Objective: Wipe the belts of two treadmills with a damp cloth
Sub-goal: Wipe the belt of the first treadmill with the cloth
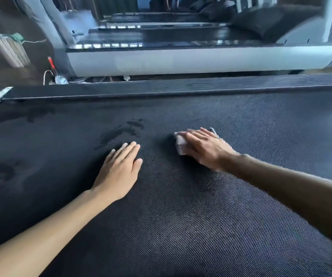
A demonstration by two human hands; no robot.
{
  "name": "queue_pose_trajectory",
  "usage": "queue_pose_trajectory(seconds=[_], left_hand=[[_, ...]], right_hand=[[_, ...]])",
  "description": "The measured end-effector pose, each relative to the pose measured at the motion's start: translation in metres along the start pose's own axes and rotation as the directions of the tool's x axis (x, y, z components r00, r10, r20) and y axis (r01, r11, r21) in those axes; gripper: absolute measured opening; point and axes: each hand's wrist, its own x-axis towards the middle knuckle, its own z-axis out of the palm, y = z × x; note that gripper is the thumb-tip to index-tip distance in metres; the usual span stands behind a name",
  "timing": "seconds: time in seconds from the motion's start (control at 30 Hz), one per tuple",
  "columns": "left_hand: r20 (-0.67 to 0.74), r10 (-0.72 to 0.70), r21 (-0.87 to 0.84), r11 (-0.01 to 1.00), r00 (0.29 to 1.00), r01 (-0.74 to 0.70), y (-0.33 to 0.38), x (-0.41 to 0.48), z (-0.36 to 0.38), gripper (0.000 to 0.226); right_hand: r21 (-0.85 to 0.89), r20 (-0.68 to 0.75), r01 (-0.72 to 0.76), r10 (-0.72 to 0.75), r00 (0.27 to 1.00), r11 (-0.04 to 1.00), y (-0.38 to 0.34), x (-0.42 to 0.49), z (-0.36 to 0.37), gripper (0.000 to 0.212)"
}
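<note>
The right hand (203, 148) lies flat on the cloth (181, 143), fingers straight and close together, pushing it down on the belt (181, 226). The cloth is small, pale and bunched up, and mostly hidden under the hand. It looks soft, light and floppy, so it should squash and slide easily. A flat palm on top seems best, or a pinch at the bunched edge to lift it. The left hand (119, 172) rests flat on the belt nearby, fingers straight. The belt looks bumpy and may tug the cloth. Dark wet marks (125, 130) show just past the left hand.
</note>
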Motion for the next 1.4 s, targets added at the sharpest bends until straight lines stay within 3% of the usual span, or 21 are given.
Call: queue_pose_trajectory(seconds=[0.07,0.13,0.2,0.3,0.37,0.43,0.53,0.6,0.63,0.7,0.8,0.97,1.1,1.17,1.27,1.3,1.4], left_hand=[[-0.002,-0.007,-0.013,1.0,1.0,0.006,0.002,-0.001,-0.002,0.052],[0.003,-0.003,-0.01,1.0,1.0,0.003,0.003,-0.002,-0.004,0.052],[-0.001,0.0,-0.013,1.0,1.0,0.0,0.003,-0.002,-0.003,0.052],[-0.007,0.008,-0.005,1.0,1.0,-0.008,0.002,-0.002,-0.002,0.052],[-0.012,0.008,0.0,1.0,1.0,-0.008,0.001,-0.002,-0.001,0.052],[-0.019,0.005,-0.002,1.0,1.0,-0.005,0.001,-0.001,0.0,0.052],[0.004,-0.006,-0.003,1.0,1.0,0.006,0.001,-0.001,-0.001,0.052],[0.009,-0.01,-0.018,1.0,1.0,0.01,0.0,0.0,-0.002,0.051],[0.012,-0.008,-0.024,1.0,1.0,0.008,0.0,0.0,-0.002,0.051],[0.007,-0.011,-0.037,0.999,1.0,0.011,0.0,0.0,-0.002,0.051],[-0.01,-0.006,-0.045,0.999,1.0,0.006,0.0,0.0,-0.001,0.05],[-0.018,0.001,-0.041,0.999,1.0,-0.001,0.001,0.001,-0.002,0.05],[-0.027,0.008,-0.034,0.999,1.0,-0.009,-0.001,0.0,-0.001,0.051],[-0.025,0.004,-0.031,1.0,1.0,-0.005,-0.001,0.0,-0.001,0.051],[-0.017,0.003,-0.035,0.999,1.0,-0.004,-0.001,0.001,-0.001,0.05],[-0.019,0.003,-0.036,0.999,1.0,-0.003,-0.002,0.001,-0.001,0.05],[-0.041,0.006,-0.03,1.0,0.999,-0.007,-0.001,0.002,0.002,0.051]], right_hand=[[0.024,-0.082,-0.235,0.236,0.968,0.972,0.004,0.021,0.013,0.049],[0.027,-0.172,-0.249,0.249,0.953,0.968,-0.022,0.02,0.015,0.039],[0.07,-0.215,-0.041,0.055,0.975,0.997,-0.059,-0.011,0.009,0.044],[0.168,-0.134,0.31,-0.29,0.948,0.936,-0.101,-0.073,-0.003,0.048],[0.213,-0.095,0.408,-0.397,0.913,0.888,-0.1,-0.089,-0.01,0.048],[0.169,-0.072,0.353,-0.346,0.936,0.92,-0.08,-0.069,-0.009,0.047],[0.083,-0.082,0.004,0.003,0.997,0.997,-0.042,-0.003,-0.001,0.046],[0.101,-0.091,-0.163,0.173,0.981,0.981,-0.041,0.025,0.005,0.042],[0.109,-0.114,-0.166,0.178,0.978,0.98,-0.049,0.026,0.008,0.041],[0.112,-0.161,-0.021,0.039,0.986,0.993,-0.07,0.001,0.008,0.047],[0.114,-0.105,0.151,-0.139,0.985,0.982,-0.077,-0.039,0.005,0.049],[0.107,-0.136,-0.098,0.112,0.984,0.989,-0.066,0.0,0.007,0.046],[0.103,-0.172,0.128,-0.109,0.979,0.986,-0.082,-0.023,0.012,0.046],[0.067,-0.131,0.054,-0.045,0.99,0.996,-0.063,-0.013,0.011,0.046],[0.119,-0.084,-0.261,0.272,0.959,0.958,-0.047,0.013,0.009,0.042],[0.124,-0.104,-0.259,0.272,0.957,0.958,-0.054,0.01,0.008,0.04],[0.171,-0.109,0.077,-0.059,0.992,0.982,-0.1,-0.046,0.0,0.042]])
